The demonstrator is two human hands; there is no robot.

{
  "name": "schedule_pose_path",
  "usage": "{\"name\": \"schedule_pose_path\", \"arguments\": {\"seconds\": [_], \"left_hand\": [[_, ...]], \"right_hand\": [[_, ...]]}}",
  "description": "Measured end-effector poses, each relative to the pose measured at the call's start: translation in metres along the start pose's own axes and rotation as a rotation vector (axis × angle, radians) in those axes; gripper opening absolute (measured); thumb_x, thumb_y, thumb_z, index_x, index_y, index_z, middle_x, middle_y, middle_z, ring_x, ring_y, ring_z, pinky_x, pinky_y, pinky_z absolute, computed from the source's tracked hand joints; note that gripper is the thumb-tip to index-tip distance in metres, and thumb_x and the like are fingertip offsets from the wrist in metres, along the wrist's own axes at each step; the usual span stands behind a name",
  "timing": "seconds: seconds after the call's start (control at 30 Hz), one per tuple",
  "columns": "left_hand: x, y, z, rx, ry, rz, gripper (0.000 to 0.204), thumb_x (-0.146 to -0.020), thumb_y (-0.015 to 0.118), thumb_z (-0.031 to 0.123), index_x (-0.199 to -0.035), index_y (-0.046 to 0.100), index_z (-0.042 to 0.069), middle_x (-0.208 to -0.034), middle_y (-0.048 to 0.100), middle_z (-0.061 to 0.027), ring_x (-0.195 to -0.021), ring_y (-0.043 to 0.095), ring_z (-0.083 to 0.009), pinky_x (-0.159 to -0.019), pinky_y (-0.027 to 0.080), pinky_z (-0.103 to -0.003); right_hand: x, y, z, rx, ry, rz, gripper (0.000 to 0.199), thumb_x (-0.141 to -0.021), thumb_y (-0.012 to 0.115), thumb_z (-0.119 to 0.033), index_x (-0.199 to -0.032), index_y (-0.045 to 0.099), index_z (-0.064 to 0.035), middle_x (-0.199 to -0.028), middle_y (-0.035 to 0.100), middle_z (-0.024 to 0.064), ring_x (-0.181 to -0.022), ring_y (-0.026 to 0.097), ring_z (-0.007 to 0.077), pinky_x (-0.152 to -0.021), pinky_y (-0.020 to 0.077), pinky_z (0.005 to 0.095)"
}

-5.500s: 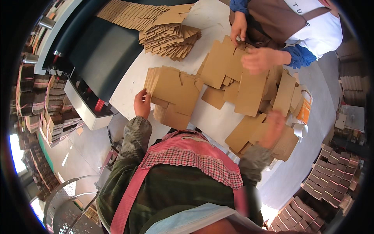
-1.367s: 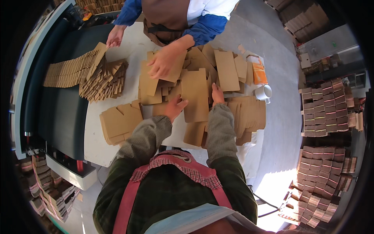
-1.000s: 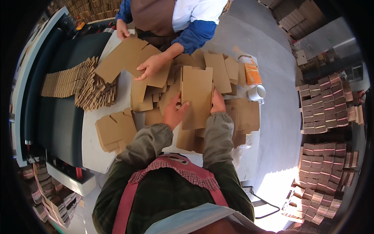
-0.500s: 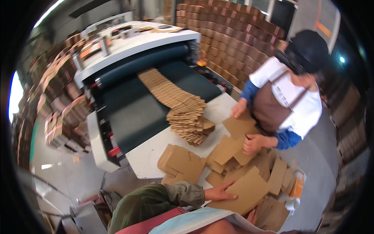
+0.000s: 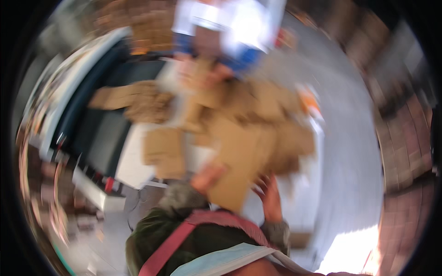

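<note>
**Flat cardboard blank held at both lower edges**

The fingers of the left hand (image 5: 208, 177) are pressed against the lower left edge of a flat brown cardboard blank (image 5: 239, 161); whether they are closed round it cannot be told through the motion blur. The right hand (image 5: 270, 195) is set against the blank's lower right edge, its fingers raised along the card, their grip likewise unclear. The blank is held tilted above the near edge of a white table (image 5: 131, 158), just in front of the chest. Behind it, a loose heap of cardboard blanks (image 5: 271, 110) is spread over the table. A separate blank (image 5: 162, 149) lies to the left. Across the table, a co-worker's hand (image 5: 205, 73) rests on the heap. A dark conveyor belt (image 5: 103, 133) carrying more blanks is seen at the left.
</note>
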State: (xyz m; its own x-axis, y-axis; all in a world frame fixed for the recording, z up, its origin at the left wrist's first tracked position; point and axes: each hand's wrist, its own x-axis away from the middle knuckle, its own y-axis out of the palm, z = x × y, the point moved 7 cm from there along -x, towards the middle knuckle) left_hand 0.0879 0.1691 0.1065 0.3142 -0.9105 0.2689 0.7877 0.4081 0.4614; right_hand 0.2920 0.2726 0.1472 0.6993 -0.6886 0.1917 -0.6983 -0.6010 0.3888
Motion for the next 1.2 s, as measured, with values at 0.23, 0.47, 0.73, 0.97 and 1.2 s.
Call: {"name": "schedule_pose_path", "arguments": {"seconds": [0.23,0.47,0.73,0.97,1.2], "left_hand": [[0.055,0.118,-0.011,0.157,0.039,0.008,0.047,-0.098,0.043,0.033,-0.130,0.043,-0.001,-0.123,0.055,-0.0136,-0.108,0.057,-0.0263,-0.091,0.047,-0.039],[-0.002,0.254,-0.083,0.047,-0.388,-0.306,0.047,-0.099,0.041,0.032,-0.133,0.040,-0.001,-0.124,0.054,-0.0138,-0.108,0.057,-0.0245,-0.090,0.047,-0.035],[-0.043,0.397,-0.180,-0.138,-0.360,-0.560,0.058,-0.094,0.055,0.031,-0.140,0.033,0.003,-0.130,0.047,-0.0087,-0.114,0.049,-0.0184,-0.094,0.043,-0.033],[-0.091,0.498,-0.250,-0.405,-0.159,-0.485,0.069,-0.089,0.060,0.036,-0.142,0.030,0.002,-0.128,0.048,-0.0125,-0.115,0.047,-0.0202,-0.095,0.042,-0.033],[-0.141,0.635,-0.296,-0.486,-0.173,-0.405,0.073,-0.085,0.063,0.028,-0.143,0.027,0.002,-0.136,0.035,-0.0184,-0.120,0.044,-0.0255,-0.097,0.041,-0.037]], "right_hand": [[0.160,-0.132,0.033,0.002,0.104,0.142,0.056,-0.101,0.035,-0.038,-0.145,0.026,-0.0029,-0.131,0.048,0.0167,-0.118,0.050,0.0241,-0.099,0.0417,0.0378],[0.238,-0.214,0.023,-0.171,0.023,0.568,0.061,-0.100,0.033,-0.044,-0.142,0.029,0.0006,-0.127,0.052,0.0183,-0.114,0.053,0.0256,-0.097,0.0439,0.0382],[0.250,-0.319,-0.018,-0.087,-0.190,0.876,0.061,-0.100,0.034,-0.046,-0.146,0.024,-0.0070,-0.143,0.036,0.0171,-0.128,0.042,0.0262,-0.105,0.0344,0.0377],[0.202,-0.440,-0.069,-0.428,-0.327,0.540,0.068,-0.099,0.024,-0.052,-0.145,0.024,-0.0025,-0.149,0.029,0.0112,-0.136,0.030,0.0244,-0.111,0.0240,0.0351],[0.189,-0.578,-0.099,-0.699,-0.081,0.481,0.066,-0.099,0.023,-0.052,-0.144,0.028,-0.0042,-0.144,0.037,0.0119,-0.131,0.037,0.0244,-0.106,0.0312,0.0353]]}}
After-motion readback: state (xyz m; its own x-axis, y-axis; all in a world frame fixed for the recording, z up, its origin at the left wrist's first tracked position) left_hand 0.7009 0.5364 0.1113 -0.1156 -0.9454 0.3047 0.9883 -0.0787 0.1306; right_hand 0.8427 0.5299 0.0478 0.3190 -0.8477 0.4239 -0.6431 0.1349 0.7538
